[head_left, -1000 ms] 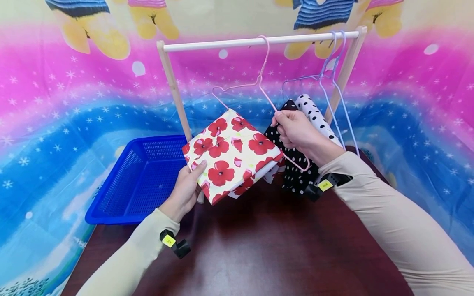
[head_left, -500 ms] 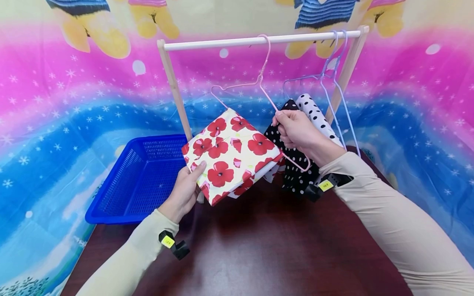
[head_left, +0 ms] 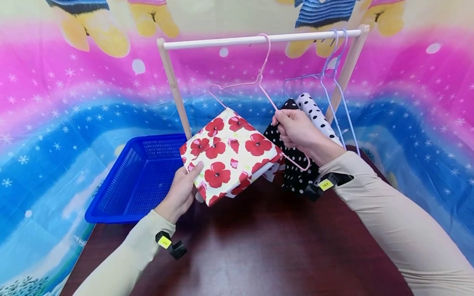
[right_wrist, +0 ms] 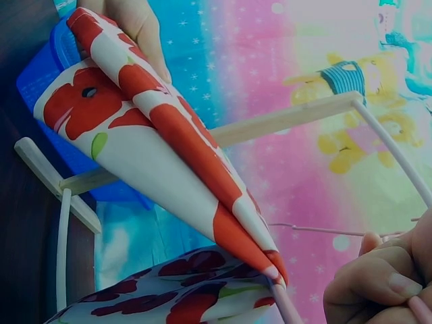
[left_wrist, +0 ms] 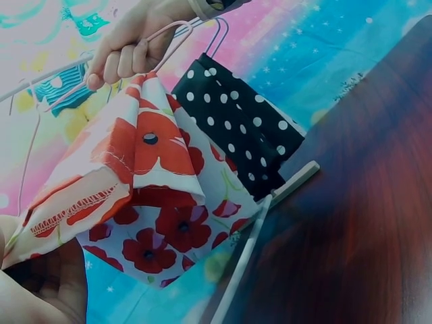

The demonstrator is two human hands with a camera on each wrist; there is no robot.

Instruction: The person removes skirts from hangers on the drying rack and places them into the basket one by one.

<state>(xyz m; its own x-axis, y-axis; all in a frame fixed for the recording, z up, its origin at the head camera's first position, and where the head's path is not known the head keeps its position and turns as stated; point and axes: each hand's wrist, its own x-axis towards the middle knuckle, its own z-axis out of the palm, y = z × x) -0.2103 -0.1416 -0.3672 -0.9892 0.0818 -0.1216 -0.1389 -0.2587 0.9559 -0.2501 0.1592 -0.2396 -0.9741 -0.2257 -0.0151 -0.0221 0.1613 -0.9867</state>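
Observation:
A folded cloth (head_left: 227,158) with red poppies on white hangs over the lower bar of a pink hanger (head_left: 268,98), whose hook sits on the rack's rod. My left hand (head_left: 181,186) holds the cloth's lower left edge, thumb on top and fingers beneath. My right hand (head_left: 298,128) grips the hanger's right arm between thumb and curled fingers. Seen from the left wrist, the cloth's layers (left_wrist: 169,135) fall on both sides of the bar below my right hand. In the right wrist view the bar's end (right_wrist: 287,307) pokes out of the cloth fold.
Behind my right hand, a black polka-dot cloth (head_left: 294,164) and a white dotted one (head_left: 315,115) hang at the right end of the wooden rack (head_left: 222,42), by light-blue hangers (head_left: 344,111). A blue basket (head_left: 111,218) stands left on the dark red table (head_left: 252,255).
My left hand has shifted slightly left with the cloth's edge, and the cloth has moved with it. My right hand keeps its grip on the hanger in the same place.

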